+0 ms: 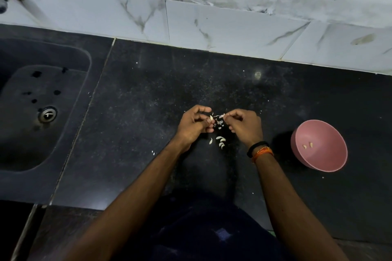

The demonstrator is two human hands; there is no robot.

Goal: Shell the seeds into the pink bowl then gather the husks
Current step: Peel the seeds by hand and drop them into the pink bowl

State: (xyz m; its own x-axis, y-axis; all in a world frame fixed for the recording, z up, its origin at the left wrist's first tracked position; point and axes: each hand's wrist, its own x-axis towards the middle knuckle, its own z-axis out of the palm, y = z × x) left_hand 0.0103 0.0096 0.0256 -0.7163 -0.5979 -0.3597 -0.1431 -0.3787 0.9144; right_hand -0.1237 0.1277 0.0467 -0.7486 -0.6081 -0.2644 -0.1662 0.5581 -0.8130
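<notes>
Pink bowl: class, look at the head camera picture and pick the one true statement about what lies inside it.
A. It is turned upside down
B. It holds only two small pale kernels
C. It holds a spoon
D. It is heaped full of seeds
B: the pink bowl stands upright on the dark counter with just two small pale kernels on its inner wall.
</notes>
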